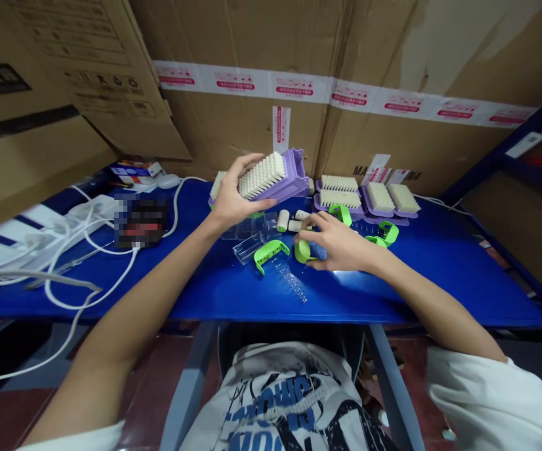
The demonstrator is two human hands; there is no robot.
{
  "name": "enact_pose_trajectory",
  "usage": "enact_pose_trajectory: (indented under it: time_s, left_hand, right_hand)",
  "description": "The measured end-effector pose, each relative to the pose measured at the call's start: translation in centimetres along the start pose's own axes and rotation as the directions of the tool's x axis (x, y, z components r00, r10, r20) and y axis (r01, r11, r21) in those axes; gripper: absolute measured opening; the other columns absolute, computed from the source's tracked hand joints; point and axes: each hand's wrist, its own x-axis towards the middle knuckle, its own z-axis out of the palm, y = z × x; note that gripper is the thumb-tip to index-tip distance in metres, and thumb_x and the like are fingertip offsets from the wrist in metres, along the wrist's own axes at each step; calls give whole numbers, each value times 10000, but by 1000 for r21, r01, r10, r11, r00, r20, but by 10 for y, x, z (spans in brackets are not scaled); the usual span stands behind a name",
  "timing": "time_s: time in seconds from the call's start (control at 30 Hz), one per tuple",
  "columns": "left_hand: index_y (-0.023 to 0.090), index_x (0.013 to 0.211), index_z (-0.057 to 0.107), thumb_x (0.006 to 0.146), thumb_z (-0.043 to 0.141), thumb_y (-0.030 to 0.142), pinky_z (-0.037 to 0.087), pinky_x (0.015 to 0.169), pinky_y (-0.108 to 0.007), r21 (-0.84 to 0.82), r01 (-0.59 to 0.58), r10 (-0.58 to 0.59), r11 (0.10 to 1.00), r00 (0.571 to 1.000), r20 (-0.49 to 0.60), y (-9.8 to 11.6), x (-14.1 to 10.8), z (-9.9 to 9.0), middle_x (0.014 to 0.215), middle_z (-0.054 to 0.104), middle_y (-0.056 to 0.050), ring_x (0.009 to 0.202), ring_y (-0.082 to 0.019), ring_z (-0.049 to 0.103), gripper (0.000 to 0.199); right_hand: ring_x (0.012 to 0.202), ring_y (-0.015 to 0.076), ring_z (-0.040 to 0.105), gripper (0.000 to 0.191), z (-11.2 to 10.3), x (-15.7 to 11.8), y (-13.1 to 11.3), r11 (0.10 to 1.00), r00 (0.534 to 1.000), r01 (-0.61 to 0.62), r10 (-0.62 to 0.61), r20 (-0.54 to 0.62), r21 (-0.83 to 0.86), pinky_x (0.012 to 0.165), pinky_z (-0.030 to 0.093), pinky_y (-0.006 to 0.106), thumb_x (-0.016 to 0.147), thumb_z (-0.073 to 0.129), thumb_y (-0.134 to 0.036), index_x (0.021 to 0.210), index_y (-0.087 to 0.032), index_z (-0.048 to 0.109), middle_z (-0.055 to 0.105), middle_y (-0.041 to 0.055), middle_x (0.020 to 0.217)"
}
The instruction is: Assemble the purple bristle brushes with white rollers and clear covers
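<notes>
My left hand [233, 197] is closed around a purple brush [294, 172] with cream bristles, tilted above the table. The brush's right end is a hollow purple frame. Lower on the right, my right hand [334, 241] has its fingers curled on a small rounded green plastic part [302, 251] at the table surface. Beside it lie a green bracket [271, 252], a metal spring [291, 280] and a clear plastic box [248, 248]. Small cream cylinders [282, 220] sit just behind the green part, some partly hidden by my right fingers.
Purple brushes [340, 199] with cream bristles lie at the back right, near more green brackets [386, 234]. White cables [87, 250] and a power strip [40, 235] cover the left side of the blue table [233, 300]. Cardboard [237, 119] walls the back.
</notes>
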Motion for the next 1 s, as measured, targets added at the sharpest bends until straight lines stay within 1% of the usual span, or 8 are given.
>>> enact_pose_trajectory:
  time_s: [0.1, 0.17, 0.23, 0.37, 0.43, 0.57, 0.73, 1.0]
  left_hand:
    - [292, 1387, 791, 561, 1165, 396, 441, 1393, -524, -16, -5, 5, 1000, 1000, -17, 3, 0, 0, 1511, 755, -97, 1510, -407, 655, 913]
    - [288, 1367, 800, 559, 1165, 380, 437, 1400, -529, -12, -8, 8, 1000, 1000, -12, 6, -1, 2, 1498, 756, -96, 1503, -409, 655, 891]
    - [284, 1357, 803, 566, 1164, 371, 444, 1396, -528, -9, -8, 8, 1000, 1000, -1, 8, -3, 4, 1487, 756, -96, 1496, -408, 658, 874]
    - [305, 1353, 774, 566, 1159, 416, 541, 1303, -531, -102, 58, -60, 993, 998, -18, 12, -7, 13, 1427, 782, -81, 1447, -400, 702, 884]
    - [306, 1294, 771, 544, 1139, 414, 644, 1156, -496, -263, 158, -173, 952, 984, -36, 12, -8, 18, 1327, 819, -66, 1338, -384, 767, 842]
    - [257, 1031, 790, 667, 978, 405, 722, 962, -520, -510, 347, -383, 787, 923, 36, 12, -8, 23, 1059, 845, -70, 1172, -394, 833, 436]
    - [277, 957, 792, 687, 957, 387, 732, 976, -515, -591, 334, -425, 735, 905, -17, 10, -6, 20, 1043, 864, -47, 1253, -380, 814, 335]
    - [281, 990, 806, 714, 1012, 443, 714, 990, -510, -608, 333, -463, 721, 884, -64, -5, -9, 23, 1083, 875, -41, 1227, -355, 821, 380]
  right_hand:
    - [1300, 385, 693, 584, -33, -19, 7, 969, 979, 32, 18, -202, 243, 1188, 604, 617, 924, 910, -432, 1478, -292, 786, 651, 166, 1388]
    - [1332, 380, 701, 569, -51, -34, 19, 931, 915, 61, 91, -392, 360, 1214, 587, 624, 900, 951, -482, 1439, -381, 802, 687, 115, 1387]
    - [1300, 376, 734, 550, -59, -45, 36, 865, 767, 158, 196, -611, 476, 1157, 613, 610, 846, 988, -499, 1357, -401, 809, 742, 83, 1371]
    - [1074, 375, 807, 522, -49, -56, 77, 806, 341, 298, 411, -846, 512, 973, 648, 590, 768, 936, -647, 1174, -380, 744, 758, 71, 1162]
    - [1105, 408, 811, 557, -42, -58, 89, 809, 261, 210, 495, -829, 549, 947, 644, 616, 828, 794, -751, 1257, -409, 700, 755, 103, 1226]
    - [1380, 443, 741, 723, -32, -55, 89, 777, 343, 25, 584, -735, 629, 1046, 644, 670, 962, 542, -816, 1607, -487, 542, 725, 143, 1483]
    - [1400, 376, 757, 597, -12, -39, 78, 718, 474, 96, 577, -666, 690, 1056, 693, 615, 951, 644, -719, 1449, -389, 623, 724, 103, 1432]
    - [1334, 310, 785, 433, 9, -29, 70, 679, 502, 91, 600, -622, 728, 1134, 683, 576, 989, 675, -603, 1360, -386, 625, 748, 72, 1392]
